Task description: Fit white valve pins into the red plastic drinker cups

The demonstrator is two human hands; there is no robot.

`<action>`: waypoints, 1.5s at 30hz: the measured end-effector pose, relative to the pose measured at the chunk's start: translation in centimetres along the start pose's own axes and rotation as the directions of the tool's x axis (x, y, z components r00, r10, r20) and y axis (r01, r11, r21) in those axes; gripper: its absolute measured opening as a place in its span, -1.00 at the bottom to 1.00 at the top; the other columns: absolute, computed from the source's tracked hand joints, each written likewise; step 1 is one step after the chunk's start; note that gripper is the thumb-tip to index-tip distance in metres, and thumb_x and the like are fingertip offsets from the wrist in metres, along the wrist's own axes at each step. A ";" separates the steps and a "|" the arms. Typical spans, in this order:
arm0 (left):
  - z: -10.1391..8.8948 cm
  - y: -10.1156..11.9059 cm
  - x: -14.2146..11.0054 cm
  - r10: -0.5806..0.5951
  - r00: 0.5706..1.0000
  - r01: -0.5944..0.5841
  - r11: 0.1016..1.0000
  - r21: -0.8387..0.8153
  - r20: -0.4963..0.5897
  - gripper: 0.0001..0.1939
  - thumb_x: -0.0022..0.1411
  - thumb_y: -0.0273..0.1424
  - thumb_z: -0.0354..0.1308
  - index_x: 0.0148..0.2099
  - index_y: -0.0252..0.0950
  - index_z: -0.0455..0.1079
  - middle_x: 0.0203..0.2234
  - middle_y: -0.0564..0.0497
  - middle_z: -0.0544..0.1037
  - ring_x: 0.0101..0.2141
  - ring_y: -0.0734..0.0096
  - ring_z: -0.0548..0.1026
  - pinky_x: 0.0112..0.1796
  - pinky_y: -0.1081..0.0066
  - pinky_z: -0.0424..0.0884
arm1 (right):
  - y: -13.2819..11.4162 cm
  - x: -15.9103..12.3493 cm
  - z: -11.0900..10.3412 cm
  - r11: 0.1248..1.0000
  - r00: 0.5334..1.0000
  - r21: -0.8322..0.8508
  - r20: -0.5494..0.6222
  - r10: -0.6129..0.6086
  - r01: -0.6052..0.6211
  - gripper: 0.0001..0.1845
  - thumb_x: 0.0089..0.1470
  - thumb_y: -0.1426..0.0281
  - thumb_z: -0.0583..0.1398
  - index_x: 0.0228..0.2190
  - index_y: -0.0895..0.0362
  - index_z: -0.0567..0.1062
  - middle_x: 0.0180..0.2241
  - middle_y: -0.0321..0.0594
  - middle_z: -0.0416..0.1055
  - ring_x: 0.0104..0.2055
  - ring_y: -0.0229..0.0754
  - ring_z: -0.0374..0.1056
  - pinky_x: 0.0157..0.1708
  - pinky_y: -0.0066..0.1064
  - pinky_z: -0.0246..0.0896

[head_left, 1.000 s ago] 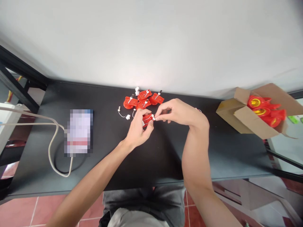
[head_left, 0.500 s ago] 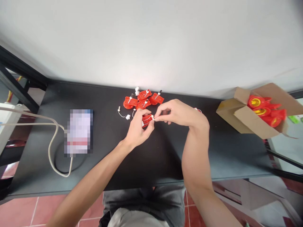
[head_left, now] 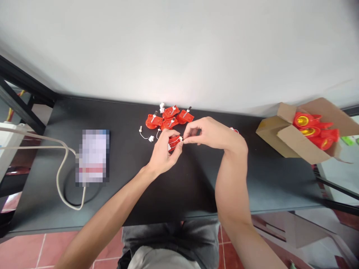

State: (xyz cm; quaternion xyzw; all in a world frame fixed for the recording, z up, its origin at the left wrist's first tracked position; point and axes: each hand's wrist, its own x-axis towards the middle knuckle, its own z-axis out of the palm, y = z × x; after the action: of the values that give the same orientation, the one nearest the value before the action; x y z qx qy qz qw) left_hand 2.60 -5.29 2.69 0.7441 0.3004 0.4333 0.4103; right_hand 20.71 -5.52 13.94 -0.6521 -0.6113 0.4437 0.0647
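My left hand (head_left: 165,150) is shut around a small red plastic part (head_left: 174,142), which it holds just above the black table. My right hand (head_left: 207,133) reaches in from the right, its thumb and forefinger pinching a tiny white fitting (head_left: 181,139) at the edge of that red part. Close behind my hands lie several similar red parts (head_left: 169,118) in a loose cluster with metal pins and white bits. A thin white cord with a white plug (head_left: 151,138) lies just left of my left hand.
A cardboard box (head_left: 291,136) holding red-and-yellow parts stands open at the table's right end. A blurred flat card (head_left: 93,157) lies at left, with a beige cable (head_left: 60,175) looping beside it. A small red item (head_left: 234,130) shows behind my right hand.
Both hands remain together on the red part with only slight finger movement. The view has shifted very slightly.
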 end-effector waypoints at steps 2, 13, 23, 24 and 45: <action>0.0 0.0 0.0 -0.015 1.000 0.015 1.000 -0.002 0.011 -0.85 0.36 -0.38 0.11 -0.05 -0.24 0.24 -0.25 0.00 0.44 -0.29 0.42 0.46 -0.25 0.36 0.46 | 0.0 0.0 0.0 1.000 1.000 0.015 -0.008 0.002 -0.002 -0.91 0.02 0.34 0.28 -0.45 0.09 0.52 -0.45 -0.32 0.50 -0.39 -0.21 0.41 -0.34 -0.37 0.21; 0.0 -0.2 -0.1 -0.027 0.999 0.028 0.999 -0.031 0.023 -0.86 0.38 -0.36 0.10 -0.04 -0.24 0.26 -0.24 -0.01 0.47 -0.28 0.42 0.47 -0.22 0.37 0.45 | 0.5 0.2 0.2 0.994 1.000 0.109 0.003 0.025 -0.025 -0.75 0.04 0.35 0.28 -0.19 0.11 0.50 -0.32 -0.23 0.56 -0.34 -0.20 0.46 -0.32 -0.34 0.35; 0.2 -0.1 -0.4 -0.096 0.985 0.112 0.988 -0.109 0.144 -0.74 0.39 -0.33 0.09 0.08 -0.20 0.21 -0.35 0.11 0.45 -0.41 0.53 0.45 -0.38 0.50 0.35 | 0.4 0.2 0.1 0.996 0.999 0.089 0.033 -0.001 -0.002 -0.87 0.04 0.37 0.28 -0.30 0.12 0.54 -0.38 -0.26 0.56 -0.39 -0.23 0.45 -0.33 -0.36 0.32; 0.3 0.0 -0.5 -0.093 0.983 0.112 0.987 -0.112 0.159 -0.76 0.39 -0.34 0.08 0.07 -0.20 0.21 -0.34 0.10 0.45 -0.39 0.52 0.46 -0.37 0.50 0.35 | 0.4 0.2 0.1 0.996 0.999 0.088 0.043 -0.002 -0.002 -0.90 0.04 0.38 0.28 -0.34 0.12 0.53 -0.40 -0.27 0.55 -0.39 -0.23 0.45 -0.34 -0.37 0.32; 0.3 -0.4 -0.4 -0.155 0.974 0.170 0.982 -0.085 0.166 -0.83 0.39 -0.39 0.05 0.01 -0.21 0.24 -0.30 0.06 0.43 -0.30 0.48 0.45 -0.36 0.49 0.37 | 0.7 0.8 0.2 0.999 0.999 0.008 0.031 0.037 -0.037 -0.74 0.20 0.31 0.16 -0.17 0.12 0.60 -0.27 -0.22 0.60 -0.37 -0.23 0.48 -0.28 -0.35 0.35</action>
State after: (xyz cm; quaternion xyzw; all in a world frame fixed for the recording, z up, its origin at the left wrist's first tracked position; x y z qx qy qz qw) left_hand 2.63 -5.55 2.08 0.7280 0.3049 0.3519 0.5032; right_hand 20.95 -5.15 12.98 -0.6561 -0.5981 0.4575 0.0500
